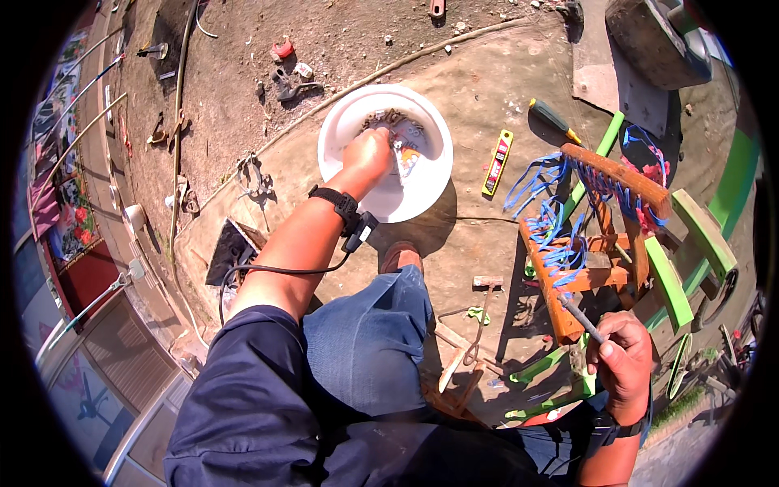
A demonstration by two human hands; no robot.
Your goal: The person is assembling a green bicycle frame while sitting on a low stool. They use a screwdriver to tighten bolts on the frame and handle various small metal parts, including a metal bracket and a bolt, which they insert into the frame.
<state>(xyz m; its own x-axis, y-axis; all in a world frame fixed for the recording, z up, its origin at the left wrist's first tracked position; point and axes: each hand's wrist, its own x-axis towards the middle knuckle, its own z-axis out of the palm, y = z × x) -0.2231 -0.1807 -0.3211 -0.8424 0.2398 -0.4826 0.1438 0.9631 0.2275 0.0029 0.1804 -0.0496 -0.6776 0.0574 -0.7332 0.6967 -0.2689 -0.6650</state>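
Observation:
My left hand reaches down into a white plastic bucket, its fingers curled together over small loose pieces at the bottom. What the fingertips pinch, if anything, I cannot make out. In my right hand is a slim grey metal rod, gripped between thumb and fingers. The rod's far end points toward the near end of an orange-brown wooden frame. Blue cord is laced along this frame and hangs in loose loops.
A yellow spirit level and a screwdriver lie beyond the frame. Green wooden pieces stand by it at the right. A hammer lies near my knee. A hose runs along the left, and a large basin stands far right.

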